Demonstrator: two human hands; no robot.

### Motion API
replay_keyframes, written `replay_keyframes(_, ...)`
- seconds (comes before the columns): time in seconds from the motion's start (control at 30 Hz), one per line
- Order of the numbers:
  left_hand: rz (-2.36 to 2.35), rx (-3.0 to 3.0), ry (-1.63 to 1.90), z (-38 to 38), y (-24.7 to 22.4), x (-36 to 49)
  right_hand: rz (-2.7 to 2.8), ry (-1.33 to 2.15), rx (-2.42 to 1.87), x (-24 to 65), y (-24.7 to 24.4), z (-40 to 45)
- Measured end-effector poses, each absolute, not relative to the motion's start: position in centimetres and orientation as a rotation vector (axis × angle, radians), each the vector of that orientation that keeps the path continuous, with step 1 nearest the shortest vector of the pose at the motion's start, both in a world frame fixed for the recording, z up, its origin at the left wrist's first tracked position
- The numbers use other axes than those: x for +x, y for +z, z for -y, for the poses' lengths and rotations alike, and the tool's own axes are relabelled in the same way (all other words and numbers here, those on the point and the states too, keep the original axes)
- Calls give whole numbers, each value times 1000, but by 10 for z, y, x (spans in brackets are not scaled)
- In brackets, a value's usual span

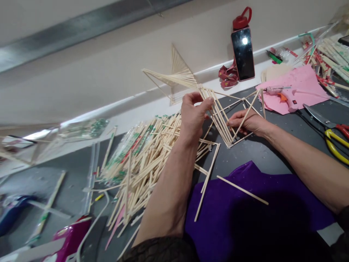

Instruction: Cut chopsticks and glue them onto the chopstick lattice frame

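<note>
A framework of thin wooden sticks (221, 122) stands above the grey table, with a row of near-parallel sticks facing me. My left hand (194, 112) pinches the upper part of that row between thumb and fingers. Lower on the right, my right hand (245, 122) reaches among the sticks, its fingers closed around the inner side of the frame; exactly which stick it grips is partly hidden. Behind my left hand rises a fan-shaped twisted section of sticks (177, 76). One loose stick (242, 190) lies on the purple cloth (212, 203) below.
A big pile of sticks (147, 171) lies left of my left forearm. On the right are a glue gun (290, 98) on pink cloth (308, 82), yellow-handled pliers (332, 143), and a phone (242, 54) against a red-capped bottle (240, 22). A magenta object (72, 238) sits lower left.
</note>
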State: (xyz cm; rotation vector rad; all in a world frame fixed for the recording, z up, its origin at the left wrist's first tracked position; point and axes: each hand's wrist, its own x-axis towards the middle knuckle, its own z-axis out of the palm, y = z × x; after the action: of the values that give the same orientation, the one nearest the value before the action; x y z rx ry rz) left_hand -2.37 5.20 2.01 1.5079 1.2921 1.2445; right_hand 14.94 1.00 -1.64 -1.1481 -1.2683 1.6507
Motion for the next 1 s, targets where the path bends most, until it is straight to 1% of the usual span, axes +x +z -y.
replay_keyframes(0.1,-1281,1416,1308,-50,23,-23,1285,1645,-1148,149,-16,-10)
replay_keyframes(0.3,-1350,1385,1327,-48,31,-26,1296,1609,-1128,150,-18,-9)
replay_keyframes(0.47,-1286,1424,943,-40,36,-32,1307,1586,-1123,150,-18,-8)
replay_keyframes(0.53,-1226,1376,865,-38,35,-29,1299,1589,-1128,150,-17,-8)
replay_keyframes(0.7,-1205,1234,879,-35,29,-15,1267,1626,-1139,149,-15,-7)
replay_keyframes(1.0,-1300,1265,803,-33,26,-10,1277,1619,-1136,149,-17,-9)
